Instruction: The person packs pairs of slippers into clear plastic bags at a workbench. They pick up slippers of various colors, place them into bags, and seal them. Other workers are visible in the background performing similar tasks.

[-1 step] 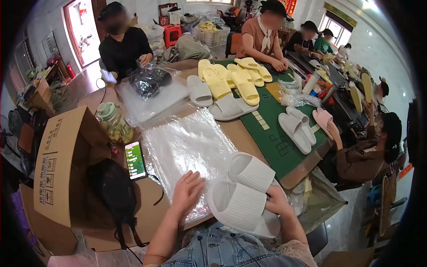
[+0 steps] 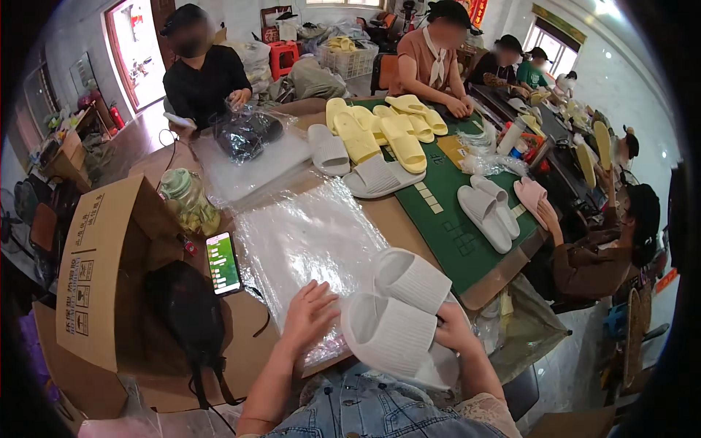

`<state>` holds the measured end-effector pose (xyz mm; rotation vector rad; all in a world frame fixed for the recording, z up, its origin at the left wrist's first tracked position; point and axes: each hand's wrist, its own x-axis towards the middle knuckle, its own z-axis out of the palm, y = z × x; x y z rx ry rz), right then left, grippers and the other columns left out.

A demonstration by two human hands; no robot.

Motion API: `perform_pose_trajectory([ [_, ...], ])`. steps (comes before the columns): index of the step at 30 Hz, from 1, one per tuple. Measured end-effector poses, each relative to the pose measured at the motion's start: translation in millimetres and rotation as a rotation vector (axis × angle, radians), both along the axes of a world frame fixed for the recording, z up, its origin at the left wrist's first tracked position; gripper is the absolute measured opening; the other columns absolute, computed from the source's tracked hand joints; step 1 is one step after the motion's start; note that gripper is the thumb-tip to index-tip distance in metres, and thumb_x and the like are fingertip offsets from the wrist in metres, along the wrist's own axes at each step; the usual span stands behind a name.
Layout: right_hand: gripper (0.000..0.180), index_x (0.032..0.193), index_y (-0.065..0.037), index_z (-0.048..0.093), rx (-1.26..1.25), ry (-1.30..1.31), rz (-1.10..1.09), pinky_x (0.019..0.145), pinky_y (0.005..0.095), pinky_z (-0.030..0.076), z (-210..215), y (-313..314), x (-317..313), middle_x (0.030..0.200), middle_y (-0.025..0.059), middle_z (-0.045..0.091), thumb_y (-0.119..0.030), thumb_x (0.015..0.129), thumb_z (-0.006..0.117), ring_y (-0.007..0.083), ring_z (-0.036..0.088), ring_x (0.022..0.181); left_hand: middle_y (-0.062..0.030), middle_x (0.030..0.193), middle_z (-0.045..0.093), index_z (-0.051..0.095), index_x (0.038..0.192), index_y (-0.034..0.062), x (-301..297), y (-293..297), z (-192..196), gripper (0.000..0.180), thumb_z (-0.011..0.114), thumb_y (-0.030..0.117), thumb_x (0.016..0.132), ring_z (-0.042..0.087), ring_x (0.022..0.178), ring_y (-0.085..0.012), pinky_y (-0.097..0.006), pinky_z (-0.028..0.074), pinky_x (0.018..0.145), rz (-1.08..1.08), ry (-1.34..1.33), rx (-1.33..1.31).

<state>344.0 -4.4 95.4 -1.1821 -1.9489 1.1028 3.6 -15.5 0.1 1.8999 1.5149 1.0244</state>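
My right hand [image 2: 454, 330] grips a pair of white ribbed slide slippers [image 2: 398, 321] from the right side, at the near edge of the table. The two slippers are stacked, the upper one angled away from me. My left hand [image 2: 309, 315] lies flat with fingers spread on a stack of clear plastic bags [image 2: 307, 241], just left of the slippers and close to the nearer one's toe end.
An open cardboard box [image 2: 95, 270], a black bag [image 2: 182, 314] and a lit phone [image 2: 223, 263] sit to the left. On the green mat [image 2: 445, 219] lie yellow slippers [image 2: 380, 131], grey slippers [image 2: 380, 177] and another white pair [image 2: 485, 208]. Several people sit around the table.
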Motion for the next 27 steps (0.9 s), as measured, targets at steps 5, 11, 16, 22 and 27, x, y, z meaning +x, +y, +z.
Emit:
perform_pose_trajectory([
  [5, 0.033, 0.117, 0.001, 0.069, 0.068, 0.04, -0.125, 0.077, 0.0277, 0.052, -17.7, 1.9, -1.1, 0.096, 0.0067, 0.072, 0.0, 0.084, 0.068, 0.0098, 0.064, 0.092, -0.0204, 0.145, 0.053, 0.069, 0.122, 0.0088, 5.6, -3.5, 2.4, 0.054, 0.084, 0.034, 0.077, 0.043, 0.138, -0.0411, -0.047, 0.04, 0.112, 0.162, 0.196, 0.082],
  [11, 0.029, 0.115, 0.001, 0.07, 0.03, 0.011, -0.123, 0.076, 0.0275, 0.052, -15.3, -9.0, -3.7, 0.096, 0.0038, 0.072, -0.003, 0.086, 0.069, 0.0067, 0.061, 0.089, -0.0173, 0.136, 0.059, 0.068, 0.117, 0.0096, 7.7, -2.9, 1.3, 0.038, 0.078, 0.022, 0.083, 0.053, 0.129, -0.0372, -0.045, 0.047, 0.105, 0.187, 0.298, 0.066],
  [16, 0.033, 0.115, -0.001, 0.069, -0.081, -0.073, 0.049, 0.073, 0.0295, 0.054, -25.5, -9.7, -4.0, 0.092, 0.0091, 0.072, -0.006, 0.082, 0.072, 0.0111, 0.065, 0.082, -0.0126, 0.121, 0.068, 0.073, 0.106, 0.0128, 8.4, -3.4, 1.3, 0.02, 0.073, 0.018, 0.086, 0.062, 0.116, -0.0355, -0.044, 0.053, 0.095, 0.217, 0.266, 0.18],
  [22, 0.035, 0.114, -0.002, 0.069, -0.066, -0.099, 0.22, 0.067, 0.0328, 0.053, -20.0, -5.6, -33.3, 0.088, 0.0136, 0.071, -0.011, 0.081, 0.072, 0.018, 0.067, 0.074, -0.0074, 0.111, 0.072, 0.074, 0.1, 0.0123, 4.7, -3.4, 0.1, 0.013, 0.071, 0.019, 0.089, 0.066, 0.107, -0.0281, -0.04, 0.055, 0.088, 0.226, 0.165, 0.138],
  [27, 0.031, 0.108, -0.002, 0.069, -0.03, -0.131, 0.265, 0.067, 0.037, 0.052, -31.0, -4.7, -37.9, 0.082, 0.0159, 0.069, -0.017, 0.081, 0.073, 0.0287, 0.067, 0.07, -0.0077, 0.095, 0.069, 0.076, 0.098, 0.0104, 4.5, -1.2, 5.6, 0.014, 0.069, 0.02, 0.09, 0.066, 0.091, -0.0289, -0.04, 0.053, 0.078, 0.298, -0.036, 0.063],
])
